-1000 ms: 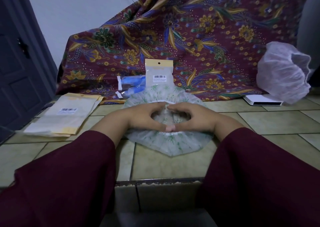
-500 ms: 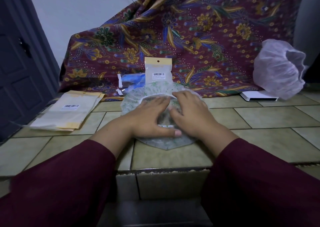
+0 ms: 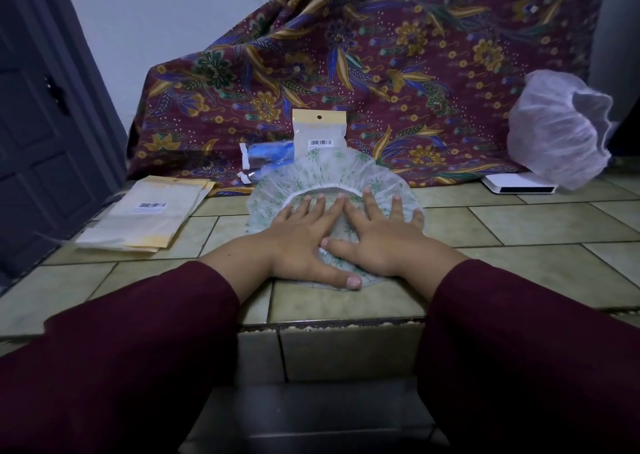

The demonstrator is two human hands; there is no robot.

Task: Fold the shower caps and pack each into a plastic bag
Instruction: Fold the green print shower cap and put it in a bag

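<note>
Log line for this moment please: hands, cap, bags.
left hand: flat on green-print shower cap | right hand: flat on it | cap: unfolded | plastic bags: untouched, left

Green-printed clear shower cap (image 3: 332, 173) flat on tiled floor; upright header bag (image 3: 318, 131) just behind; flat bags (image 3: 152, 216) left

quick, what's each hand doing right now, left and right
Left hand: open, fingers straight, pressing flat on the green-print shower cap.
Right hand: open, fingers spread, pressing flat on the same cap.

Clear green-sprigged shower cap (image 3: 332, 173); maroon floral cloth (image 3: 381, 73); seemingly lilac cap (image 3: 554, 131).
</note>
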